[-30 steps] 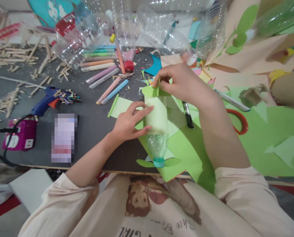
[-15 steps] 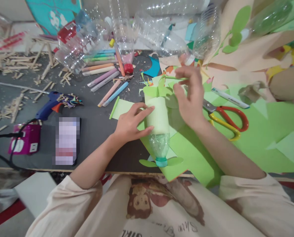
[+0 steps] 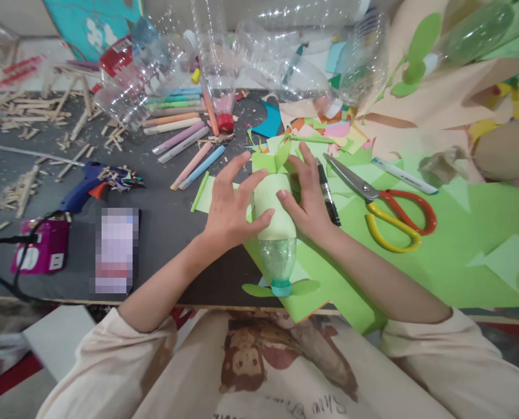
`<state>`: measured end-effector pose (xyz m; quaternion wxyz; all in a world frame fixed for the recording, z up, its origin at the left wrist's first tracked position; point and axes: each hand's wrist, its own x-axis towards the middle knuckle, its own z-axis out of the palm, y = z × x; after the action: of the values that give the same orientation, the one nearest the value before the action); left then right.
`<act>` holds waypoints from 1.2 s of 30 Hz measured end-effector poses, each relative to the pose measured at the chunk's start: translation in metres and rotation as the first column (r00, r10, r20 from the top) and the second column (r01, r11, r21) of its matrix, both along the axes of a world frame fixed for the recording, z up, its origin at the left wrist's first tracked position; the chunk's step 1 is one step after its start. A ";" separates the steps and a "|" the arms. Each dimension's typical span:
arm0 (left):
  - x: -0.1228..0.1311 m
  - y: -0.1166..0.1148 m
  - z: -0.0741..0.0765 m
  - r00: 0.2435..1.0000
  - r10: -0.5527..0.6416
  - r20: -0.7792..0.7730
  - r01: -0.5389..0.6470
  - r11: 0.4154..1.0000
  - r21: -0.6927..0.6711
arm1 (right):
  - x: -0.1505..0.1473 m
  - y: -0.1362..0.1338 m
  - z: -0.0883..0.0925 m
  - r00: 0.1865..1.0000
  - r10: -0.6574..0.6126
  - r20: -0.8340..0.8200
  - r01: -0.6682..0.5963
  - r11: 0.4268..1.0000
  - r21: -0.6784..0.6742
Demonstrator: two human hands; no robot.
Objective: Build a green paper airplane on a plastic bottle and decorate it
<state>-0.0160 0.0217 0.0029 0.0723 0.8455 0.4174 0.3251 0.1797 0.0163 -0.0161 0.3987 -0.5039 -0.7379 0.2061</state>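
A dark tabletop (image 3: 167, 218) stands before a pale grey wall (image 3: 166, 10).

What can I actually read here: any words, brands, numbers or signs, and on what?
"Show", on the shirt; the nearby script is blurred, the lettering at the bottom edge cut off.
Purple box: labels too small to read.
White marker: print too blurred.
Red label among the bottles: too small.
Phone: screen pixelated, unreadable.

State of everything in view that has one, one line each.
Wrapped bottle, lying, capped
Left hand, open, at wrapped bottle
Right hand, open, at wrapped bottle
Scissors, lying flat, blades look closed
Black marker, lying, cap unclear
Glue gun, lying on its side
Phone, screen lit
Red-capped bottle, closed
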 end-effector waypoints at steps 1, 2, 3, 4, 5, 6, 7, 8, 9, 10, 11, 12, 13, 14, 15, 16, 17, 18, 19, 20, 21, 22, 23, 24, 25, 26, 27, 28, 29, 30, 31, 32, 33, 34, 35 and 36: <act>0.002 0.003 0.003 1.000 -0.004 -0.015 0.004 1.000 -0.012 | 0.000 0.000 0.000 1.000 0.009 -0.009 -0.009 1.000 -0.015; 0.005 0.006 0.005 1.000 -0.018 -0.021 0.018 1.000 -0.024 | 0.000 -0.001 0.000 1.000 0.018 -0.018 -0.018 0.999 -0.027; 0.007 0.008 0.006 0.999 -0.034 -0.017 0.034 0.999 -0.033 | 0.000 -0.001 0.000 0.999 0.025 -0.027 -0.026 0.999 -0.033; 0.008 0.011 0.006 0.999 -0.048 -0.011 0.047 0.998 -0.045 | 0.000 -0.001 0.000 0.999 0.032 -0.037 -0.033 0.999 -0.032; 0.009 0.013 0.005 0.998 -0.056 -0.005 0.056 0.997 -0.058 | 0.000 -0.001 0.000 0.998 0.037 -0.043 -0.039 0.999 -0.029; 0.009 0.015 0.003 0.998 -0.062 0.000 0.062 0.995 -0.072 | 0.000 -0.001 -0.001 0.998 0.042 -0.047 -0.043 0.999 -0.025; 0.009 0.016 0.000 0.998 -0.069 0.003 0.069 0.994 -0.086 | 0.000 -0.001 -0.001 0.998 0.045 -0.046 -0.046 0.999 -0.022; 0.009 0.016 -0.003 0.997 -0.075 0.008 0.076 0.992 -0.096 | 0.000 -0.001 -0.001 0.998 0.047 -0.041 -0.048 0.999 -0.024; 0.008 0.016 -0.006 0.997 -0.080 0.016 0.081 0.992 -0.100 | 0.000 -0.002 -0.001 0.998 0.048 -0.036 -0.049 0.999 -0.025; 0.008 0.017 -0.009 0.996 -0.081 0.026 0.084 0.992 -0.099 | 0.000 -0.002 -0.001 0.998 0.048 -0.032 -0.049 0.999 -0.024; 0.007 0.017 -0.011 0.996 -0.081 0.036 0.084 0.992 -0.091 | 0.000 -0.002 -0.001 0.998 0.045 -0.031 -0.046 0.999 -0.024; 0.007 0.017 -0.013 0.995 -0.085 0.044 0.088 0.993 -0.077 | 0.000 -0.002 -0.001 0.999 0.042 -0.029 -0.043 0.999 -0.023; 0.006 0.017 -0.015 0.995 -0.091 0.050 0.094 0.994 -0.060 | 0.001 -0.003 0.000 0.999 0.038 -0.025 -0.039 0.999 -0.024; 0.006 0.017 -0.016 0.994 -0.099 0.051 0.102 0.994 -0.046 | 0.001 -0.003 0.000 0.999 0.033 -0.016 -0.033 0.999 -0.026; 0.006 0.018 -0.016 0.993 -0.107 0.050 0.109 0.993 -0.036 | 0.001 -0.003 0.001 1.000 0.028 -0.006 -0.029 0.999 -0.030; 0.006 0.018 -0.017 0.993 -0.112 0.047 0.114 0.993 -0.028 | 0.001 -0.003 0.001 1.000 0.024 0.007 -0.024 0.999 -0.036; 0.006 0.018 -0.017 0.993 -0.109 0.040 0.110 0.994 -0.027 | 0.002 -0.003 0.002 1.000 0.021 0.020 -0.020 0.999 -0.043; 0.006 0.018 -0.017 0.995 -0.098 0.028 0.098 0.995 -0.033 | 0.002 -0.003 0.003 0.999 0.018 0.033 -0.016 0.999 -0.051; 0.006 0.017 -0.017 0.996 -0.084 0.014 0.085 0.995 -0.043 | 0.002 -0.003 0.003 0.999 0.013 0.042 -0.010 0.998 -0.059; 0.006 0.017 -0.017 0.997 -0.073 0.001 0.073 0.996 -0.051 | 0.002 -0.003 0.003 0.999 0.009 0.046 -0.006 0.998 -0.063; 0.006 0.017 -0.017 0.998 -0.064 -0.009 0.063 0.996 -0.057 | 0.001 -0.003 0.003 0.999 0.007 0.045 -0.004 0.998 -0.059; 0.006 0.017 -0.017 0.998 -0.063 -0.014 0.062 0.996 -0.060 | 0.001 -0.003 0.003 0.999 0.005 0.038 -0.003 0.999 -0.051; 0.006 0.016 -0.017 0.997 -0.071 -0.014 0.070 0.996 -0.057 | 0.001 -0.003 0.002 1.000 0.007 0.029 -0.006 0.999 -0.039; 0.005 0.016 -0.017 0.996 -0.083 -0.009 0.083 0.995 -0.052 | 0.001 -0.003 0.002 1.000 0.011 0.021 -0.010 1.000 -0.029; 0.005 0.016 -0.017 0.995 -0.096 -0.004 0.095 0.994 -0.050 | 0.001 -0.003 0.001 1.000 0.015 0.016 -0.014 1.000 -0.022; 0.005 0.016 -0.016 0.995 -0.104 -0.001 0.104 0.993 -0.055 | 0.001 -0.003 0.000 1.000 0.018 0.014 -0.018 1.000 -0.021; 0.004 0.016 -0.016 0.994 -0.107 0.001 0.107 0.992 -0.064 | 0.001 -0.002 0.000 1.000 0.025 0.015 -0.025 0.999 -0.025; 0.004 0.016 -0.016 0.994 -0.105 0.000 0.105 0.991 -0.078 | 0.002 -0.002 0.000 0.999 0.034 0.015 -0.034 0.999 -0.026; 0.004 0.016 -0.015 0.995 -0.100 0.000 0.100 0.990 -0.095 | 0.002 -0.002 0.000 0.999 0.044 0.014 -0.044 0.999 -0.025; 0.004 0.016 -0.015 0.995 -0.098 0.002 0.097 0.989 -0.108 | 0.002 -0.002 0.000 0.999 0.052 0.010 -0.052 0.998 -0.021; 0.005 0.016 -0.015 0.995 -0.098 0.008 0.098 0.988 -0.117 | 0.002 -0.001 0.000 0.998 0.060 0.004 -0.060 0.998 -0.014; 0.005 0.016 -0.015 0.995 -0.101 0.017 0.102 0.987 -0.120 | 0.002 -0.001 0.000 0.998 0.064 -0.003 -0.064 0.998 -0.007; 0.005 0.016 -0.015 0.994 -0.105 0.028 0.108 0.987 -0.118 | 0.001 -0.001 -0.001 0.998 0.064 -0.012 -0.064 0.998 -0.001; 0.005 0.015 -0.015 0.993 -0.108 0.037 0.112 0.987 -0.112 | 0.001 -0.001 -0.001 0.998 0.061 -0.021 -0.061 0.998 0.001; 0.006 0.015 -0.014 0.993 -0.108 0.042 0.112 0.988 -0.103 | 0.001 -0.002 0.000 0.998 0.058 -0.028 -0.058 0.998 0.000; 0.006 0.015 -0.014 0.994 -0.105 0.039 0.108 0.990 -0.094 | 0.001 -0.002 0.000 0.998 0.054 -0.029 -0.054 0.999 -0.002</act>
<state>-0.0100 0.0364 -0.0111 0.1373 0.8566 0.3854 0.3145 0.1808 0.0143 -0.0163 0.4032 -0.4813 -0.7451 0.2252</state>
